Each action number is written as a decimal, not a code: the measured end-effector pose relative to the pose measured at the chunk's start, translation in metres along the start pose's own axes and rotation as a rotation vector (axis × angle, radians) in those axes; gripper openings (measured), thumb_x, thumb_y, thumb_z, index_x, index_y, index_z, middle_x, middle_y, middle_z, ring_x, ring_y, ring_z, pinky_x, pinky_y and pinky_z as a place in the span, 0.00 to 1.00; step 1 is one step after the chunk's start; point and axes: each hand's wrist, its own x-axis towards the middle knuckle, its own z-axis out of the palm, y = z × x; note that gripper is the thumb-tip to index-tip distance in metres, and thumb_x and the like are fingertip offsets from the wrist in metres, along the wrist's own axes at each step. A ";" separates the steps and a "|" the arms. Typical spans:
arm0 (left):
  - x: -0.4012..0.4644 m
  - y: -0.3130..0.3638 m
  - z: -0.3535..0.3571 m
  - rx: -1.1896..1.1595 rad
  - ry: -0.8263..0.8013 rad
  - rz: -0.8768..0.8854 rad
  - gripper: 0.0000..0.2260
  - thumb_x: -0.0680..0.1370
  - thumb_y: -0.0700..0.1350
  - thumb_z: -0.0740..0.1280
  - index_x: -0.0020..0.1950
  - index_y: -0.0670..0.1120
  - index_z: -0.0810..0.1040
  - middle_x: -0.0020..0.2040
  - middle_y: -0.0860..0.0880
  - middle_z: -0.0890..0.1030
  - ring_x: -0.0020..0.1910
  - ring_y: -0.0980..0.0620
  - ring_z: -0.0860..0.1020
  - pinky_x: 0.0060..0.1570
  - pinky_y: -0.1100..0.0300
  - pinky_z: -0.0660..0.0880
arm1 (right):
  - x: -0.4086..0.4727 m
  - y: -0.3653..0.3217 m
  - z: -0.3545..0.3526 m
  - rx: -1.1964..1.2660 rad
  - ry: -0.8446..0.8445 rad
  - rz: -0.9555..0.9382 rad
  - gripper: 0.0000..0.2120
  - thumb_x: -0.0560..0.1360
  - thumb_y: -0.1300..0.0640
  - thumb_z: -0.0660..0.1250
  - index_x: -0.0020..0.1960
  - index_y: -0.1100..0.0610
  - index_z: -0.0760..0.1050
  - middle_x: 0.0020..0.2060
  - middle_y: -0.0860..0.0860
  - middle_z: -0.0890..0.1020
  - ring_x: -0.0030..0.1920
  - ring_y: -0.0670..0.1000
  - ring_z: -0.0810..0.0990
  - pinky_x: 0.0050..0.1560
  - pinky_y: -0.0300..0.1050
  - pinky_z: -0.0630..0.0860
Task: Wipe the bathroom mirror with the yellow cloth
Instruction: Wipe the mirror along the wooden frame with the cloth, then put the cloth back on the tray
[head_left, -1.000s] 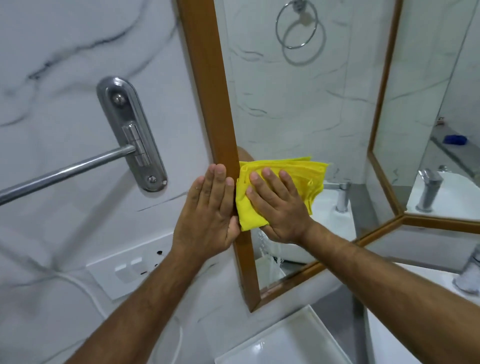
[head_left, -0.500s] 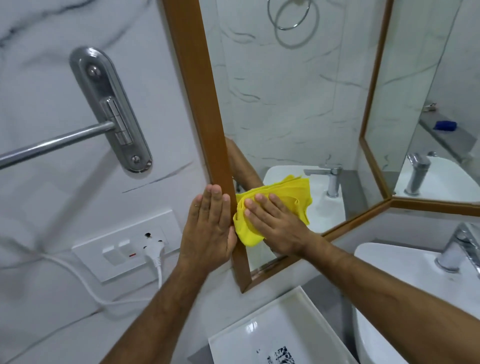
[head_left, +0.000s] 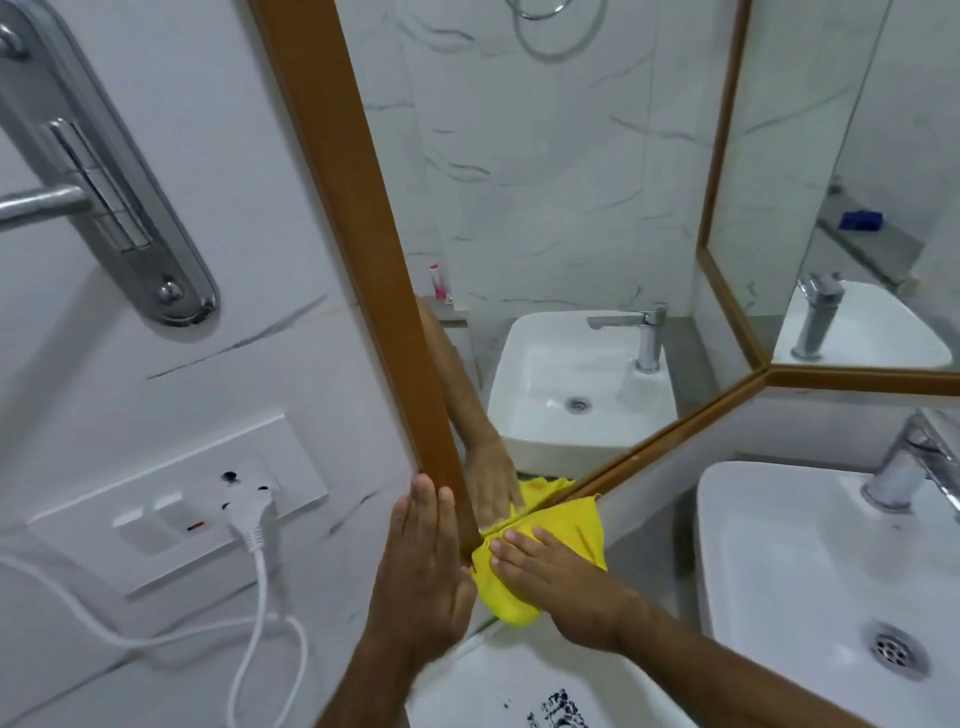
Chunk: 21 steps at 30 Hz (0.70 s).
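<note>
The right hand (head_left: 566, 587) lies flat, fingers slightly spread, pressing the yellow cloth (head_left: 545, 561) onto the bottom corner of the mirror (head_left: 545, 208). Just left of those fingers, the left hand (head_left: 421, 566) rests flat, fingers together, against the wooden frame (head_left: 358, 208).

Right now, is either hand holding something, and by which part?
The right hand presses the yellow cloth flat at the mirror's bottom corner, palm on its middle. The left hand holds nothing.

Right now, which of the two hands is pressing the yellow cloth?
The right hand, laid flat on the yellow cloth at the mirror's bottom corner. The left hand holds no cloth; it rests flat against the brown wooden mirror frame.
</note>
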 end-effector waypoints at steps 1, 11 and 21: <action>-0.019 0.004 0.000 -0.045 -0.068 -0.015 0.36 0.69 0.45 0.60 0.75 0.30 0.58 0.76 0.28 0.54 0.79 0.37 0.48 0.76 0.44 0.52 | -0.001 -0.005 -0.002 0.122 -0.005 0.028 0.37 0.66 0.69 0.67 0.75 0.61 0.67 0.77 0.56 0.66 0.78 0.60 0.60 0.75 0.61 0.64; -0.139 0.050 0.015 -0.071 -0.490 -0.157 0.36 0.63 0.45 0.59 0.69 0.31 0.70 0.72 0.31 0.68 0.76 0.38 0.53 0.70 0.48 0.55 | -0.012 -0.044 -0.027 0.263 -0.027 -0.067 0.16 0.69 0.74 0.67 0.57 0.70 0.79 0.56 0.67 0.83 0.57 0.70 0.81 0.57 0.65 0.79; -0.197 0.063 0.066 -0.094 -0.684 -0.205 0.37 0.64 0.46 0.60 0.71 0.31 0.68 0.74 0.30 0.65 0.73 0.31 0.64 0.72 0.44 0.51 | -0.067 -0.105 0.089 0.169 -0.177 -0.091 0.10 0.72 0.62 0.73 0.53 0.62 0.83 0.54 0.61 0.85 0.56 0.63 0.84 0.54 0.56 0.82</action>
